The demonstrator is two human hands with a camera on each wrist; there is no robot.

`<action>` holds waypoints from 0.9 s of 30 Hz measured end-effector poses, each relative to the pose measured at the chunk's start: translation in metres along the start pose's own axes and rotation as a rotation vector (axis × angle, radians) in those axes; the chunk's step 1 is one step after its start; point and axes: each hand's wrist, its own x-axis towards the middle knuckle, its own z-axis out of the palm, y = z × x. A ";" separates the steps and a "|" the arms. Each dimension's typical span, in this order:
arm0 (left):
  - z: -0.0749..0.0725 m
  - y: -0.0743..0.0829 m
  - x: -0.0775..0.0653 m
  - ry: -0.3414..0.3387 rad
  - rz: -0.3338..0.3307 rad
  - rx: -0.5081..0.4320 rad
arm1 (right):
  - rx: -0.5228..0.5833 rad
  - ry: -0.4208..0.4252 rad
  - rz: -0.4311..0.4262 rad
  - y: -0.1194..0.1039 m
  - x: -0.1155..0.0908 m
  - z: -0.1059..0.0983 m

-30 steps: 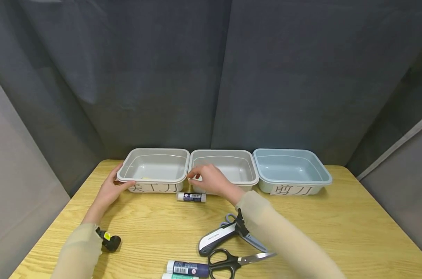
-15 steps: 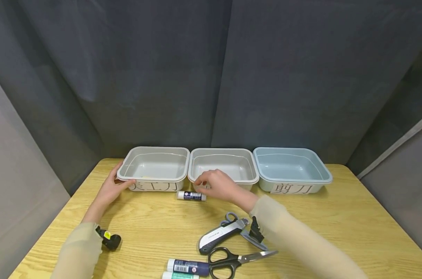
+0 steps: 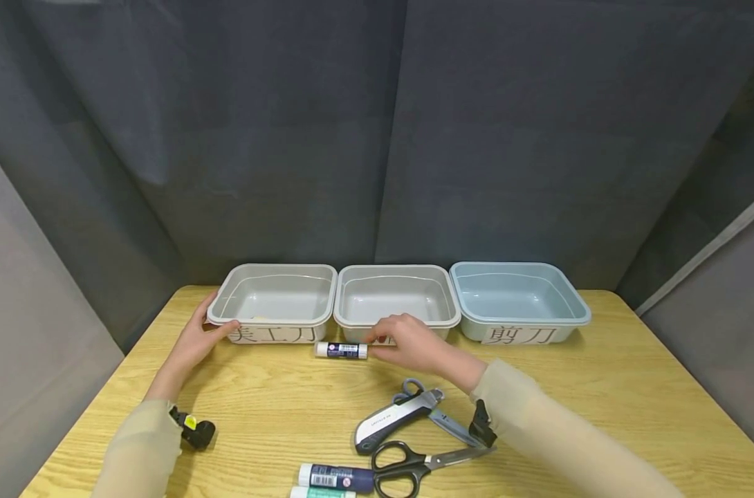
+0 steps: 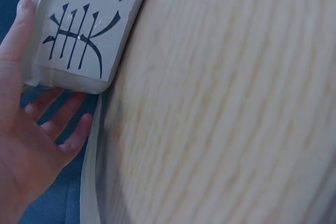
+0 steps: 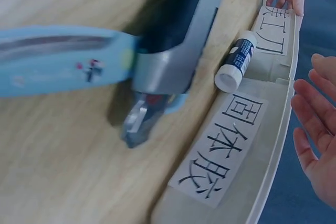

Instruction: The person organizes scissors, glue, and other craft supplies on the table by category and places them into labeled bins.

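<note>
The glue stick point(image 3: 341, 351) — navy, white-ended — lies before grey bins point(image 3: 394, 280).

Both arms point(image 3: 551, 418) stretched forward, left hand point(image 3: 194, 342) with thumb point(image 4: 17, 32) and fingers point(image 4: 64, 115) apart, right hand point(image 3: 409, 344) loosely curved.

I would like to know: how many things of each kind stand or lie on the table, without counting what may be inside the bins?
Bins: 3
Glue sticks: 3, one cut off by the picture edge
Scissors: 2
Utility knife: 1
Total: 9
</note>
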 end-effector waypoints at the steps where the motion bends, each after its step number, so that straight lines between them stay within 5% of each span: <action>1: 0.000 0.000 0.000 -0.002 0.003 0.001 | 0.007 -0.005 0.008 0.000 -0.003 0.000; 27: -0.002 0.005 -0.001 -0.001 -0.018 0.014 | 0.205 -0.240 0.023 0.013 -0.060 0.001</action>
